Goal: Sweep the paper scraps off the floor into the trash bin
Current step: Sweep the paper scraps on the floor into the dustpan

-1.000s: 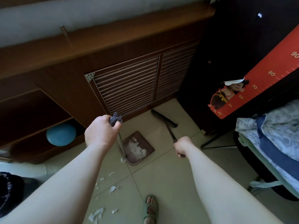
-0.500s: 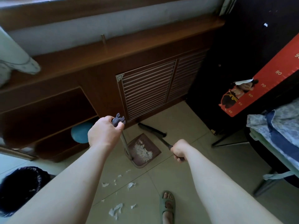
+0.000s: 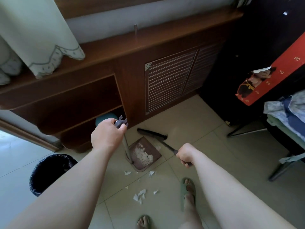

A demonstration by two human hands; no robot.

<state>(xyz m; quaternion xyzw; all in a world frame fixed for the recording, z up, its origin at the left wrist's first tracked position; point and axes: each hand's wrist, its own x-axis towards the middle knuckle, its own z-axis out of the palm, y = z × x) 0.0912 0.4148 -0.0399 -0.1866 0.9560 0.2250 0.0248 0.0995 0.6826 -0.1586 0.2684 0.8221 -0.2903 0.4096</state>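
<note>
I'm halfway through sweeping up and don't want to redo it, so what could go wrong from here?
1. The loose scraps piled in the dustpan could slide out if the left hand tips it while carrying it to the trash bin.
2. The floor scraps lie close to the slippered foot; a step could scatter them or drag them off.

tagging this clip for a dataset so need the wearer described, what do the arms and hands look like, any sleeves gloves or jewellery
The left forearm and right forearm are bare right up to the frame's lower edge; no sleeve shows. The left hand and right hand wear no gloves. No watch, bracelet or ring is visible on the sides facing the camera.
</note>
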